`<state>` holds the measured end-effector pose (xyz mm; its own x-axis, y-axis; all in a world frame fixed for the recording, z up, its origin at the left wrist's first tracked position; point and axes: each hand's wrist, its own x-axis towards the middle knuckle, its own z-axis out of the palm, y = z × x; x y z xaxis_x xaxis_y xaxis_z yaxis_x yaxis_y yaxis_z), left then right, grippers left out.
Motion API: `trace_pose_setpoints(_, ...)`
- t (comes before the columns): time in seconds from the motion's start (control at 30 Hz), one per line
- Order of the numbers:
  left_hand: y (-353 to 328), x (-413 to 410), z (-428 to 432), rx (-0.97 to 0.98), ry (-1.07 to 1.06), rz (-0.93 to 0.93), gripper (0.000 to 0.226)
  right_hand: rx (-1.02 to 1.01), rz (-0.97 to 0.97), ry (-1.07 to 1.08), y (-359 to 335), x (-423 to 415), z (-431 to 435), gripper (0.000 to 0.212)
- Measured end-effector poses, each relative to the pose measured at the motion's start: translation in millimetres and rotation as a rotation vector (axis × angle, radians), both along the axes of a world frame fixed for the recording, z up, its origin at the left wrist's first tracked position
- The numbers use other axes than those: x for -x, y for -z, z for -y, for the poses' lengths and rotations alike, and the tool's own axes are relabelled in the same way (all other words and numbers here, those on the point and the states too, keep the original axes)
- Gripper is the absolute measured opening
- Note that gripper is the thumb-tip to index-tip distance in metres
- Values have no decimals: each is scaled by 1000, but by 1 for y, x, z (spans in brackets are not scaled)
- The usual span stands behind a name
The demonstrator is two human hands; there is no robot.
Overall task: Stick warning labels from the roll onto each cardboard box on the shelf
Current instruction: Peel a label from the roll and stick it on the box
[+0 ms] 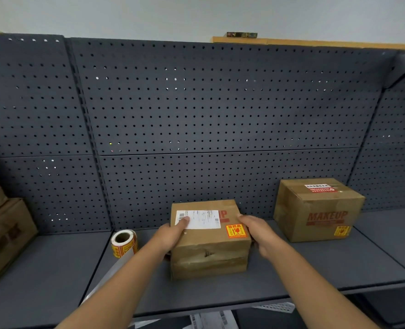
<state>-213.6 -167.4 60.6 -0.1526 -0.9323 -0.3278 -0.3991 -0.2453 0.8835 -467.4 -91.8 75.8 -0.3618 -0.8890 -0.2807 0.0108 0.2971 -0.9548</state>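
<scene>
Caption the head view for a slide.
Left hand and right hand grip a labelled cardboard box on the shelf; label roll at its left, second box at right.

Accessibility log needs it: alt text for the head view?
A person's left grip and right grip hold a cardboard box by its sides on a dark shelf; its top bears a yellow warning label. A label roll sits left, a second labelled box right.

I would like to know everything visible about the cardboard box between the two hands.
The cardboard box is brown, and its front face is creased and dented. On top are a white shipping label, a yellow-and-red warning label near the right front corner, and partly covered red print. It sits on the dark shelf. The left hand grips its left side, thumb on the white label; the right hand holds its right side.
</scene>
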Motion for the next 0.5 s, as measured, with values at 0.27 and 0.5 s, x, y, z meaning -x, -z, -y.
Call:
trace_pose_setpoints(0.27, 0, -4, -21, 239, 28, -156, 46, 158, -61, -4, -8, -2, -10, 19)
trace_pose_setpoints(0.5, 10, -20, -42, 383, 186, -190, 64, 348, -39, -24, 12, 4, -29, 54)
